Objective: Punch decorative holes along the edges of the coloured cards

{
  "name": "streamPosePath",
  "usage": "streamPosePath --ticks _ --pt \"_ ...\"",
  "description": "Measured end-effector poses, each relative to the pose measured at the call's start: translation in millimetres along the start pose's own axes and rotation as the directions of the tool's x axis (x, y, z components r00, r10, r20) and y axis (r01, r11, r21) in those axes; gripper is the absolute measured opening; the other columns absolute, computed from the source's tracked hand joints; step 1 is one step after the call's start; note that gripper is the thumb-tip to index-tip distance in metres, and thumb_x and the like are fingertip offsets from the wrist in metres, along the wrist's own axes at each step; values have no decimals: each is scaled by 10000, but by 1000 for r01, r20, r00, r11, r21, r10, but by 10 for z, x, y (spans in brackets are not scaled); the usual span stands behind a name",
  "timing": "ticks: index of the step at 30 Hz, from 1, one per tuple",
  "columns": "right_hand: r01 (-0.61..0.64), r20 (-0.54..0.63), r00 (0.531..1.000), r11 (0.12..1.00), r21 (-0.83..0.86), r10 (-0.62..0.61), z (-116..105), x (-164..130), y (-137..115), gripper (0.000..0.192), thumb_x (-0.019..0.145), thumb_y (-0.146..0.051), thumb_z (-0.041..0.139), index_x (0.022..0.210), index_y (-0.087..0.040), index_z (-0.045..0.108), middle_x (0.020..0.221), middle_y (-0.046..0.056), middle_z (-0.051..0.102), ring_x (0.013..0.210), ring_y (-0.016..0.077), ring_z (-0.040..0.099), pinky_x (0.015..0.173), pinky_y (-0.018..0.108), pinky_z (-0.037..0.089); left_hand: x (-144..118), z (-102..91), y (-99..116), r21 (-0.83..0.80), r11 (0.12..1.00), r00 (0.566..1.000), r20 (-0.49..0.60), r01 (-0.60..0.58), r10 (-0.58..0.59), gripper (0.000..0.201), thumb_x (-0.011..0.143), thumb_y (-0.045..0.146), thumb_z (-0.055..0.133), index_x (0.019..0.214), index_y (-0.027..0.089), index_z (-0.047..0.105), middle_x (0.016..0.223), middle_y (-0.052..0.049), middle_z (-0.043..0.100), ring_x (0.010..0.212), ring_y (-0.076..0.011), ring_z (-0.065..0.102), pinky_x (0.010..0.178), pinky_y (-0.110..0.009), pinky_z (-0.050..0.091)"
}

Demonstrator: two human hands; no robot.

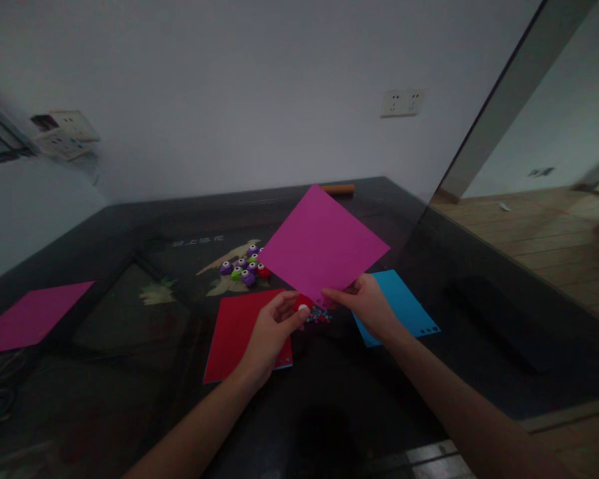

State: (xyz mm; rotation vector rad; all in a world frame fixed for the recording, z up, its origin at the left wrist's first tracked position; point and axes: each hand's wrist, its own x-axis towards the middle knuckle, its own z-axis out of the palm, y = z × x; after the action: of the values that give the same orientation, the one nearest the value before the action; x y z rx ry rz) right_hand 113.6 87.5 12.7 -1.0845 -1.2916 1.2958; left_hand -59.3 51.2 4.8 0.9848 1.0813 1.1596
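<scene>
Right hand (367, 303) pinches magenta sheet (324, 243) corner, clear of table edge

Left hand (274, 329) curled (fingers pinched), right hand (364, 303) gripping, forearms extended

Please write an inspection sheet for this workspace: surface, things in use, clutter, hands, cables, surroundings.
Surface: dark glossy table with a picture under its top.
Things in use: magenta sheet held up off the table; small red punch at its near corner; tiny coloured paper bits below it.
Clutter: red sheet and blue sheet lying flat, the blue one with holes along its edge; second magenta sheet far left; cluster of purple, green and red punches; orange stick at the far edge.
Hands: left hand grips the red punch; right hand pinches the magenta sheet.
Cables: nothing seen.
Surroundings: white wall with sockets; wooden floor to the right.
</scene>
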Motion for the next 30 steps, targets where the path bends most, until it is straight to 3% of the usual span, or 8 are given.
streamPosePath --ticks 5,11,20,30 --pt "21 22 1000 992 -125 -18 3 -9 -7 215 648 -295 721 753 -120 653 709 70 701 608 172 642 572 302 522 6 -9 -8 15 1000 1000 -21 2 -1 343 624 340 751 872 166 591 831 -14 647 722 -139 596 569 -212 438" --pt "33 63 998 989 -141 -24 31 -13 35 235 668 -295 707 819 -122 660 775 82 712 667 189 659 603 310 529 -11 19 31 60 998 999 -32 1 1 325 616 338 754 821 142 595 751 -1 630 643 -124 584 524 -202 434" --pt "51 104 994 983 -176 -33 36 -12 36 278 671 -363 713 807 -123 675 768 71 714 671 180 655 611 301 526 -22 33 17 -14 999 998 38 46 -45 307 632 315 752 873 153 651 852 -27 684 772 -163 630 668 -267 523" --pt "100 105 992 964 -246 -76 51 -41 10 251 710 -344 686 832 -124 691 800 88 722 731 217 670 635 321 523 -17 30 -4 22 998 998 16 60 -61 311 609 348 768 819 145 661 758 -20 682 692 -158 635 646 -283 533"
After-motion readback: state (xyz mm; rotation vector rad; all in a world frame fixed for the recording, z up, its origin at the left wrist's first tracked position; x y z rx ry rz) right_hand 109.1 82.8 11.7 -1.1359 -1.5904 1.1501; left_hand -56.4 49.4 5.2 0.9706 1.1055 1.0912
